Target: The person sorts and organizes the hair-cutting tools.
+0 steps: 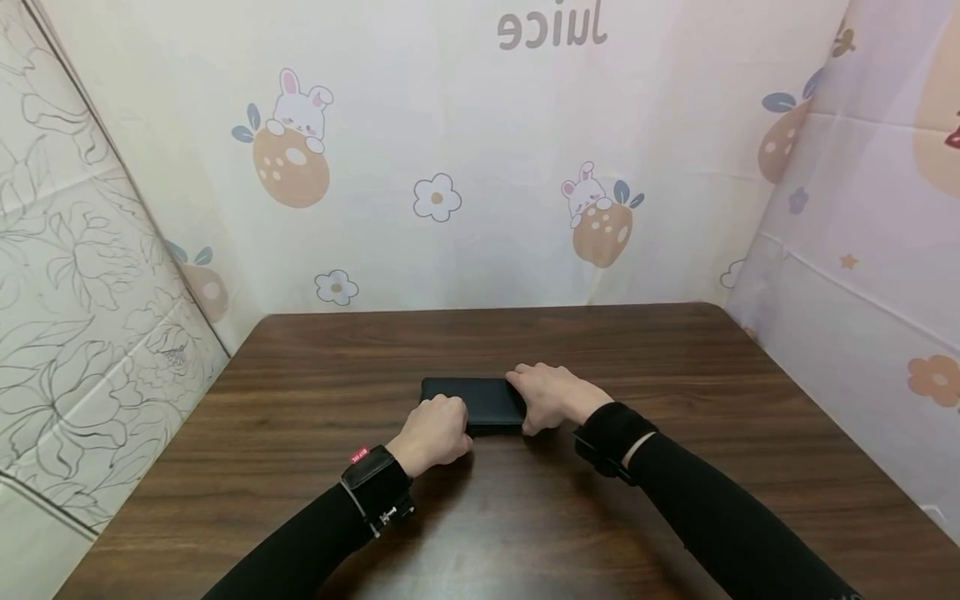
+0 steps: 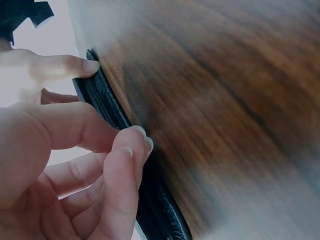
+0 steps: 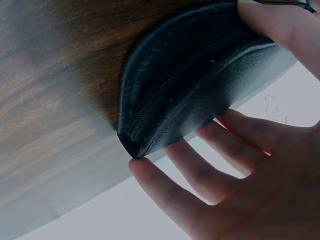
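Note:
A black leather-like zip wallet [image 1: 487, 402] lies on the wooden table, its zipper side toward me. At its front left, my left hand [image 1: 433, 429] has its fingers curled; the left wrist view shows thumb and fingertips [image 2: 131, 142] pinched together at the zipper edge. Whatever small part sits between them is hidden. My right hand [image 1: 553, 396] grips the wallet's right end. In the right wrist view, its thumb [image 3: 287, 25] presses the zipper side while the fingers [image 3: 200, 167] spread along the far face. The zipper teeth [image 3: 165, 85] there look closed near the rounded corner.
The brown wood-grain table [image 1: 360, 350] extends around the wallet on all sides. Behind it hangs a pale curtain [image 1: 450, 125] printed with rabbits and flowers. More patterned cloth [image 1: 82, 250] borders the left side, and another sheet [image 1: 862, 275] the right.

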Available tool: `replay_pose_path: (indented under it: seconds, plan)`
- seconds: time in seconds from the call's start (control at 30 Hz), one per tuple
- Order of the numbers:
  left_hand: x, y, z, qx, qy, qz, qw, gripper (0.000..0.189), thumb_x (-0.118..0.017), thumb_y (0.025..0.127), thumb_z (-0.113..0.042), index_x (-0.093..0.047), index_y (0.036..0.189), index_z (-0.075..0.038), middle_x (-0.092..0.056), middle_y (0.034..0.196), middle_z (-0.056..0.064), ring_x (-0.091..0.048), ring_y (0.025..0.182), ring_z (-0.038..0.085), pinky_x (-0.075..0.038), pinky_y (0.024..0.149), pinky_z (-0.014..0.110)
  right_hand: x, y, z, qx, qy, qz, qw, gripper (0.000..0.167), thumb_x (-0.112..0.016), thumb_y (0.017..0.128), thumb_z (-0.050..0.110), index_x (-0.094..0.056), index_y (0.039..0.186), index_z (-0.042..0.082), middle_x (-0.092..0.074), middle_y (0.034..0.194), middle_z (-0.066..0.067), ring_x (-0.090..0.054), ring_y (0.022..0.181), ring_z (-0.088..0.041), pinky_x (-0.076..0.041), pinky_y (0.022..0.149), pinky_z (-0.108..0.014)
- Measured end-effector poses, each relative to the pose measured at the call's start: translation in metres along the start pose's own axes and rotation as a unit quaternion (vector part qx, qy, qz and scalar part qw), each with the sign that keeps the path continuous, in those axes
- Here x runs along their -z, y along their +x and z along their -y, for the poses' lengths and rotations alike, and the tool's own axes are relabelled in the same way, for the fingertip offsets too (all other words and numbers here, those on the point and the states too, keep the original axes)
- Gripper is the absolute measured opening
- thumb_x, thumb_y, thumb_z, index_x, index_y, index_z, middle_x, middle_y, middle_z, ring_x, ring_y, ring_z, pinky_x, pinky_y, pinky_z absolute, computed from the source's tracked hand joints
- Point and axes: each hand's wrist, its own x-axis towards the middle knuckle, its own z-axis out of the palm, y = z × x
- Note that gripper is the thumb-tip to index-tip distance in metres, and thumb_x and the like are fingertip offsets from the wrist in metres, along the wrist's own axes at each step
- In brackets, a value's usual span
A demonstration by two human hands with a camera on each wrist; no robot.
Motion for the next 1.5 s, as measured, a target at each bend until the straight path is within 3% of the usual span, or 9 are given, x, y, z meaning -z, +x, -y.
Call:
replay_pose_path:
  seconds: [0.5,1.0,1.27,1.5]
  plan:
    - [-0.0005,0.0011,0.0007,0.006,0.001,0.001,1.0,0.038,-0.074,0.085,-0.011,-0.05,0.056,-0.015,-0.041,0.051,-0.004,-0.041,0.044,0.013,-0.032,0.045,0.027,-0.002,0.0005,-0.0011,-0.003,-0.004,-0.001,1.0,0.079,-0.086,0.08,0.027,-0.049,0.147,0.008,-0.053,0.141,-0.011,-0.053,0.125,-0.035,-0.049,0.096,-0.051]
    - [0.0,-0.0009,0.0024,0.01,-0.01,-0.003,0.9999,0.043,-0.073,0.086,-0.009,-0.044,0.055,-0.015,-0.032,0.05,-0.005,-0.033,0.043,0.012,-0.026,0.045,0.027,-0.0013,0.002,-0.0004,-0.003,-0.003,0.002,1.0,0.08,-0.086,0.08,0.027,-0.048,0.148,0.007,-0.052,0.142,-0.012,-0.052,0.126,-0.036,-0.048,0.097,-0.052]
    - [0.002,-0.0032,0.0057,0.025,-0.006,0.0,0.9997,0.038,-0.076,0.087,-0.012,-0.053,0.057,-0.014,-0.043,0.051,-0.003,-0.043,0.045,0.013,-0.033,0.046,0.027,-0.0018,0.0036,-0.0014,-0.004,-0.007,0.005,1.0,0.081,-0.087,0.08,0.027,-0.048,0.148,0.007,-0.051,0.143,-0.012,-0.052,0.126,-0.036,-0.048,0.097,-0.052]
    - [0.0031,-0.0049,0.0076,0.028,-0.001,0.002,0.9996,0.043,-0.076,0.086,-0.011,-0.046,0.055,-0.016,-0.035,0.049,-0.004,-0.038,0.044,0.012,-0.029,0.047,0.026,-0.0015,0.0022,0.0001,-0.005,-0.01,0.009,0.9999,0.08,-0.085,0.082,0.027,-0.046,0.149,0.007,-0.05,0.145,-0.013,-0.051,0.128,-0.037,-0.047,0.098,-0.054]
